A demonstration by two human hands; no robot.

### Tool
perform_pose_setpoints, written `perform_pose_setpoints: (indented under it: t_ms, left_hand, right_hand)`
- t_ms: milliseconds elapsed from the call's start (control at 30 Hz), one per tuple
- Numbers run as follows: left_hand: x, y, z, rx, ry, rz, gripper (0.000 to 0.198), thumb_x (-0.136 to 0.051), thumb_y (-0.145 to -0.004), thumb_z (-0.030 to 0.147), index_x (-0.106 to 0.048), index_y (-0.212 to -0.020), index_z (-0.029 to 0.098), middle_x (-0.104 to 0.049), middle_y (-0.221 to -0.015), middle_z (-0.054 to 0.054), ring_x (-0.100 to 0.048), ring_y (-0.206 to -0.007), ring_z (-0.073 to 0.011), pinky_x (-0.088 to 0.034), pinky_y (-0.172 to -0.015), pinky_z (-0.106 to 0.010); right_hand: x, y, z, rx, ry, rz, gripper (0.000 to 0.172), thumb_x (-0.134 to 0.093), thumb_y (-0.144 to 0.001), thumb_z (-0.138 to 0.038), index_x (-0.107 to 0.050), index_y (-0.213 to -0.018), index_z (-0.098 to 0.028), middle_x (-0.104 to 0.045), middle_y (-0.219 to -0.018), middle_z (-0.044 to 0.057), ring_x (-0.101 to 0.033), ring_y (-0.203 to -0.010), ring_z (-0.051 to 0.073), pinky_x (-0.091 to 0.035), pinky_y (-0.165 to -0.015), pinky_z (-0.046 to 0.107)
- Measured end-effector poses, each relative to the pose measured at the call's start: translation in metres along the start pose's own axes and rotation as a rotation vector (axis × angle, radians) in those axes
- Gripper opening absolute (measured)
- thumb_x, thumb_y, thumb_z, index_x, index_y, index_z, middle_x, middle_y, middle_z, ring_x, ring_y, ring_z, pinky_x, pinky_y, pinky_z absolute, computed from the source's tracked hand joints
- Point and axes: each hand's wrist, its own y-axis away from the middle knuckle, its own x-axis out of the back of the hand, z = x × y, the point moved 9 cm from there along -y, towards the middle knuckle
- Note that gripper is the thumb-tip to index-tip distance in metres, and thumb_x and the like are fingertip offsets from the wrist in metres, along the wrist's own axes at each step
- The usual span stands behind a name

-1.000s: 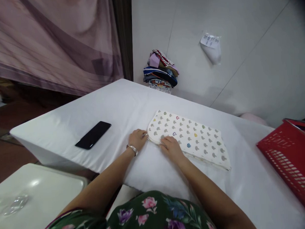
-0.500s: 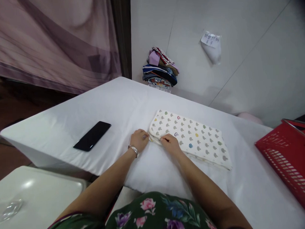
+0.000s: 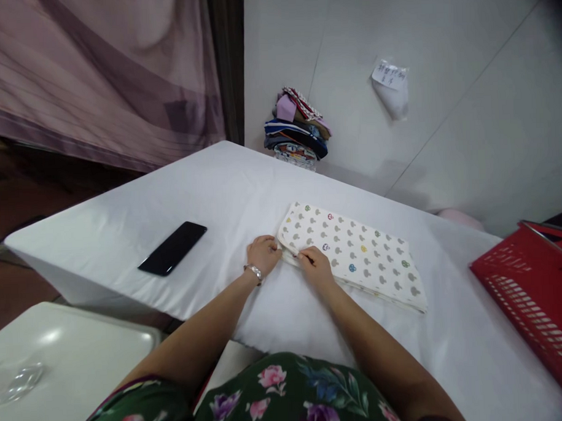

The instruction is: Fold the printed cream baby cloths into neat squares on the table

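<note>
A folded white cloth [image 3: 356, 248] printed with grey and a few coloured mushroom-like shapes lies flat on the white-covered table [image 3: 216, 188]. At its near left corner my left hand [image 3: 263, 255], with a bracelet on the wrist, has its fingers closed on the layered edge. My right hand [image 3: 316, 264] pinches the near edge of the same cloth, a short way to the right. The fingertips of both hands are partly hidden by the fabric and the knuckles.
Left of my hands lies a black phone-like slab [image 3: 173, 248]. A red plastic basket [image 3: 528, 288] stands at the right. Folded clothes [image 3: 296, 130] are stacked by the wall at the far edge. A pale stool [image 3: 83, 346] is at the lower left.
My left hand has shifted slightly right, closer to the cloth's corner. The right hand keeps its pinch on the near edge, almost in the same place.
</note>
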Motion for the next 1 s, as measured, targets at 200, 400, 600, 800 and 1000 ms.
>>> perform_pose_setpoints:
  t_ms: [200,400,600,800,1000]
  left_hand:
    - [0.005,-0.001,-0.004,0.019,0.088,0.029,0.008,-0.060,-0.063,0.028,-0.062,-0.058,0.022,-0.066,-0.101,0.000,-0.056,-0.099,-0.0199,-0.039,-0.093,-0.035]
    - [0.007,0.000,-0.002,0.026,0.103,0.030,0.009,-0.059,-0.064,0.026,-0.062,-0.057,0.022,-0.066,-0.100,0.001,-0.057,-0.099,-0.0198,-0.039,-0.094,-0.035]
    - [0.004,0.002,0.002,0.004,0.079,-0.007,0.018,-0.055,-0.073,0.035,-0.067,-0.066,0.024,-0.066,-0.105,0.001,-0.054,-0.107,-0.0209,-0.035,-0.098,-0.039]
    - [-0.001,-0.003,0.001,0.020,0.036,-0.004,0.029,-0.050,-0.078,0.047,-0.069,-0.072,0.025,-0.063,-0.114,0.000,-0.050,-0.113,-0.0224,-0.032,-0.099,-0.042]
    - [-0.001,-0.006,0.001,0.045,0.005,0.008,0.017,-0.054,-0.071,0.032,-0.061,-0.059,0.022,-0.065,-0.106,-0.001,-0.052,-0.108,-0.0215,-0.035,-0.094,-0.039]
  right_hand:
    - [-0.018,0.011,-0.017,0.275,0.432,-0.136,0.025,-0.042,-0.090,-0.023,-0.066,-0.094,-0.020,-0.060,-0.087,0.007,-0.050,-0.084,0.019,-0.038,-0.075,0.031]
    - [-0.023,0.011,-0.019,0.296,0.510,-0.194,0.024,-0.042,-0.090,-0.022,-0.066,-0.096,-0.020,-0.058,-0.087,0.006,-0.047,-0.083,0.019,-0.035,-0.073,0.031]
    - [-0.026,0.011,-0.023,0.282,0.519,-0.241,0.023,-0.043,-0.089,-0.024,-0.065,-0.096,-0.021,-0.055,-0.088,0.007,-0.046,-0.084,0.019,-0.034,-0.073,0.032]
    - [-0.026,0.012,-0.023,0.288,0.544,-0.217,0.021,-0.044,-0.089,-0.024,-0.064,-0.095,-0.021,-0.055,-0.088,0.006,-0.045,-0.084,0.019,-0.033,-0.073,0.031]
    - [-0.025,0.018,-0.022,0.286,0.513,-0.190,0.024,-0.046,-0.088,-0.024,-0.062,-0.105,-0.022,-0.055,-0.092,0.006,-0.046,-0.086,0.019,-0.035,-0.076,0.032]
